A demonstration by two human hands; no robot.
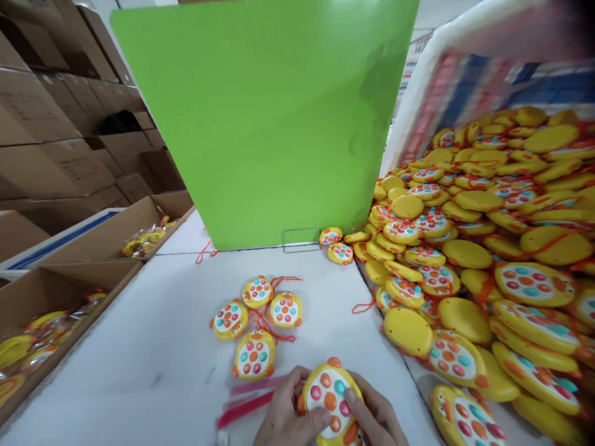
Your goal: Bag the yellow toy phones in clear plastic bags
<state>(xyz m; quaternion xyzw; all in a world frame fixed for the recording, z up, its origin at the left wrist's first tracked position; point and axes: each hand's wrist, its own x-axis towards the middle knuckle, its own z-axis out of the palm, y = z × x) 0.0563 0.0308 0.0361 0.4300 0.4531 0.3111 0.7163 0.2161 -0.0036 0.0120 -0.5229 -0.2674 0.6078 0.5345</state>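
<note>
Both hands hold one yellow duck-shaped toy (331, 396) with a white face and coloured round buttons, near the bottom middle. My left hand (290, 412) grips its left side, thumb on the lower buttons. My right hand (374, 409) wraps its right side, thumb by a button at the right. Beyond them, several similar toys (255, 355) lie face up on the white table (176, 347), their red cords meeting between them. Pink strips (246, 409) lie just left of my left hand.
A large heap of the toys (465, 254) fills the right side. A green board (279, 124) stands at the back, with a wire frame (301, 240) at its foot. Open cartons (116, 272) with bagged toys stand at the left, below stacked boxes (51, 142).
</note>
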